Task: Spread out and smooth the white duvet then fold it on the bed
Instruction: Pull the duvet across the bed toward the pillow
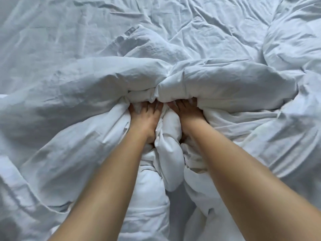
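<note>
One white duvet point(217, 80) fills almost the whole view, rumpled into thick folds and ridges, and its edges run out of frame on every side, so its full outline cannot be made out. Flatter, creased white cloth lies beyond the duvet's far ridge toward the upper left; whether that is a bed sheet point(52, 28) or more of the duvet is hard to tell. The bed itself is hidden under the fabric.

Two bare forearms reach in from the near edge, cut off before the elbows. Two hands are in view, side by side at the middle of the duvet with a bunched fold of it standing up between them.

The left hand point(145, 117) lies palm down, its fingers point(139, 108) spread and dug into the cloth, with fabric gathered between and under them; it grips the duvet. The right hand point(186, 112) lies just beside it, its fingertips buried under the puffy ridge that rises right behind both hands, so how far they curl is hidden; the visible part of its fingers bends down into the cloth as if clutching it. Both thumbs are hidden in the folds.
</note>
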Demonstrator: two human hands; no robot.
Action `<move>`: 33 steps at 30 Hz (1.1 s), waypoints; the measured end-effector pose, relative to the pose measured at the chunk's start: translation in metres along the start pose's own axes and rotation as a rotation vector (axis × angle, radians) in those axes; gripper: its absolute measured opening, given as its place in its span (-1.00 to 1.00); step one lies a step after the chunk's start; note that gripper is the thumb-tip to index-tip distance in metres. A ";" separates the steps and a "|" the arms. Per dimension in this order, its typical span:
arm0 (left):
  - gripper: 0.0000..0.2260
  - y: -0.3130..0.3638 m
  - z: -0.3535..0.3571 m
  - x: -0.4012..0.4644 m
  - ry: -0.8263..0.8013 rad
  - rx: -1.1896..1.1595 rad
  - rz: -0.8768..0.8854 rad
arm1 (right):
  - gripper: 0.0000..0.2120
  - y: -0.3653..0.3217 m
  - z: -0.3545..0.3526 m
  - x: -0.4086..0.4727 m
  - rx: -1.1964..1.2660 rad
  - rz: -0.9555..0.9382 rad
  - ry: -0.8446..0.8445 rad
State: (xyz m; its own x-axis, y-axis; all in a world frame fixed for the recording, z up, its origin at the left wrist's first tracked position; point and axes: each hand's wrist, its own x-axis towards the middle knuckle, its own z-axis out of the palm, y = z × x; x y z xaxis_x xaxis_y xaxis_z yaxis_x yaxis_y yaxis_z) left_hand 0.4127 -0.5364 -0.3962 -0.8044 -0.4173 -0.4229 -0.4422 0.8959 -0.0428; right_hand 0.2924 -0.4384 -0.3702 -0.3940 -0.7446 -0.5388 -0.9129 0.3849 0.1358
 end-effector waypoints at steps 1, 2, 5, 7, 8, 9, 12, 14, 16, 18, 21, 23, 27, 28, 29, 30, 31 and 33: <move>0.04 0.000 -0.002 -0.003 0.001 0.002 -0.002 | -0.12 -0.002 -0.002 -0.002 -0.010 0.008 -0.002; 0.04 0.001 -0.004 -0.007 0.008 0.007 -0.004 | -0.10 -0.003 -0.004 -0.006 -0.019 0.016 0.000; 0.00 0.008 -0.011 -0.028 0.049 0.032 -0.038 | -0.06 -0.012 -0.005 -0.026 -0.085 0.050 0.059; -0.11 0.016 -0.014 -0.050 0.053 0.046 -0.072 | -0.21 -0.019 -0.001 -0.044 -0.061 0.083 0.159; -0.18 0.021 -0.012 -0.063 0.052 0.054 -0.087 | -0.31 -0.024 0.002 -0.057 -0.032 0.115 0.198; -0.23 0.024 -0.010 -0.079 0.057 0.056 -0.097 | -0.38 -0.030 0.008 -0.071 0.003 0.148 0.212; -0.28 0.033 0.001 -0.124 0.067 0.001 -0.133 | -0.45 -0.057 0.030 -0.118 0.063 0.196 0.228; -0.30 0.037 0.002 -0.146 0.070 -0.057 -0.173 | -0.41 -0.072 0.048 -0.149 0.155 0.216 0.295; -0.30 0.043 -0.005 -0.164 0.050 -0.078 -0.186 | -0.47 -0.079 0.061 -0.177 0.117 0.147 0.225; -0.28 0.050 -0.011 -0.178 0.020 -0.047 -0.143 | -0.48 -0.076 0.069 -0.198 0.036 0.117 0.140; -0.27 0.066 -0.018 -0.200 -0.003 -0.002 -0.032 | -0.66 -0.062 0.061 -0.210 0.014 0.209 0.170; -0.27 0.078 -0.022 -0.215 -0.017 -0.024 0.024 | -0.98 -0.057 0.041 -0.219 0.010 0.196 0.254; -0.15 0.094 -0.030 -0.243 -0.053 -0.200 0.024 | -0.80 -0.058 -0.007 -0.270 0.157 0.217 0.134; -0.10 0.098 -0.032 -0.248 -0.062 -0.277 -0.009 | -0.73 -0.055 -0.015 -0.280 0.233 0.251 0.119; -0.05 0.101 -0.035 -0.252 -0.067 -0.334 -0.049 | -0.71 -0.051 -0.024 -0.290 0.326 0.287 0.132; -0.01 0.106 -0.038 -0.256 -0.070 -0.366 -0.095 | -0.69 -0.046 -0.037 -0.305 0.401 0.316 0.164; 0.01 0.112 -0.042 -0.260 -0.077 -0.381 -0.141 | -0.66 -0.039 -0.048 -0.318 0.469 0.338 0.200; -0.02 0.127 -0.051 -0.268 -0.045 -0.414 -0.216 | -0.63 -0.022 -0.062 -0.341 0.725 0.366 0.302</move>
State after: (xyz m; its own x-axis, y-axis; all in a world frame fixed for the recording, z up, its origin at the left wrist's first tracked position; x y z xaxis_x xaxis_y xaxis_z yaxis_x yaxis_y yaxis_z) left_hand 0.5522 -0.3187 -0.2424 -0.6623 -0.5727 -0.4830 -0.7263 0.6490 0.2264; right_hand 0.4406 -0.2268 -0.1382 -0.7552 -0.5792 -0.3068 -0.4703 0.8049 -0.3619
